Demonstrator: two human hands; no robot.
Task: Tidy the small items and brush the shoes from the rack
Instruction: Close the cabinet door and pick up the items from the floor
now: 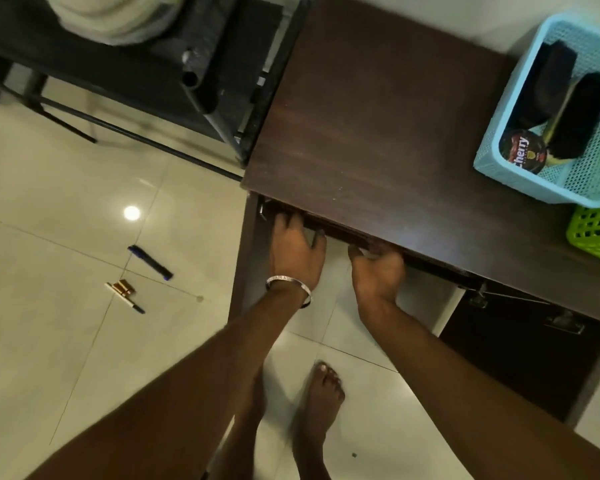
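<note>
Looking down, we see a dark brown wooden shoe cabinet (378, 109). Our left hand (297, 252) and right hand (378, 271) reach under its front edge, fingers curled around the top of a door panel (336, 233). On top, a blue basket (492, 169) holds two black shoe brushes (581, 114) and a polish tin (523, 152); a green basket (594, 232) sits beside it. Pens (150, 262) lie on the tiled floor (66, 202).

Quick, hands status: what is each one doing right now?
Left hand: fingers reach under the cabinet top; grip cannot be told.
Right hand: fingers hidden under the same edge; cannot be told.
</note>
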